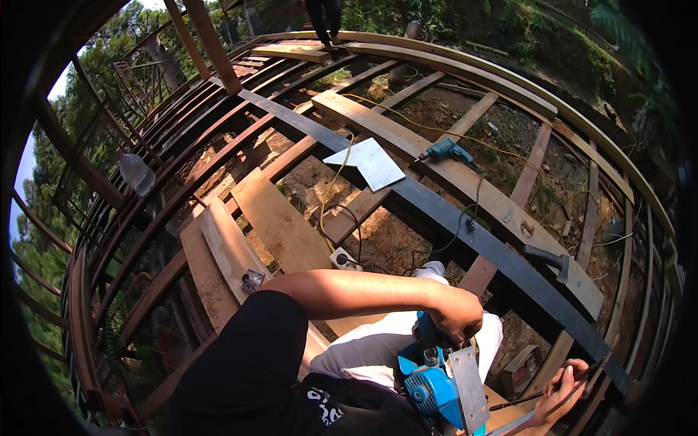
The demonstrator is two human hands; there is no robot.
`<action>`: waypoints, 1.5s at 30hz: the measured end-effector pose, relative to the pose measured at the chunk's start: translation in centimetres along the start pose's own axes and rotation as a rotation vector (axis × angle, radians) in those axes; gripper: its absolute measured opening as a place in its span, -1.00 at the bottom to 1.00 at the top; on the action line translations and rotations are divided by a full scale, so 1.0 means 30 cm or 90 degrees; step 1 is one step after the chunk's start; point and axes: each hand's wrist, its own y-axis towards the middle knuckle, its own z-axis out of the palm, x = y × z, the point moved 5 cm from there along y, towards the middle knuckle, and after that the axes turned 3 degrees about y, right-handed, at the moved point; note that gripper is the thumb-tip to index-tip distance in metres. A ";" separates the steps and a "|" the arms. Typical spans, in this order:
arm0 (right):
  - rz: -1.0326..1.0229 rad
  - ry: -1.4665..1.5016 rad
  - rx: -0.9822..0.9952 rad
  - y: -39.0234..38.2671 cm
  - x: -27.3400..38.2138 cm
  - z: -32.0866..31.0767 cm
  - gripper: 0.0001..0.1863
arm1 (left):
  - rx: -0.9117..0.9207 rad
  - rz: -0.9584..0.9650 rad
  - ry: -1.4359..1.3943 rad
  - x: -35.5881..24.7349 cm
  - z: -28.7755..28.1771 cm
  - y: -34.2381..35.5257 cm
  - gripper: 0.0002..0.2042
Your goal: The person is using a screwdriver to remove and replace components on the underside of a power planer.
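My left arm reaches across my lap, and my left hand point(458, 316) is closed over the top of a blue electric planer point(429, 392). Its flat silver base plate point(470, 389) faces up and to the right. The tool rests against my legs in light trousers point(371, 345). At the lower right, my right hand point(560, 392) has its fingers curled round a thin dark cord-like thing, whose kind I cannot make out. That hand is apart from the planer's body. A small brown box point(520, 369) lies between the beams near my right hand.
Wooden joists and a dark metal beam point(502, 254) span open gaps over soil. A teal drill point(447, 152) and a hammer point(549, 260) lie on a long plank point(407, 138). Nearby are a pale angular sheet point(374, 166), a white socket block point(345, 259) and cords. A person point(323, 18) stands far off.
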 end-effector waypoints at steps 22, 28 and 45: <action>0.030 -0.007 -0.008 -0.015 -0.004 0.014 -0.84 | -0.040 -0.002 0.000 -0.006 0.004 0.007 -0.72; 0.039 0.018 0.029 0.001 -0.042 -0.011 -0.87 | -0.027 -0.001 0.003 0.006 0.028 0.026 -0.72; 0.053 0.078 0.046 -0.004 -0.031 0.021 -0.92 | -0.034 0.084 -0.018 0.012 0.033 0.022 -0.71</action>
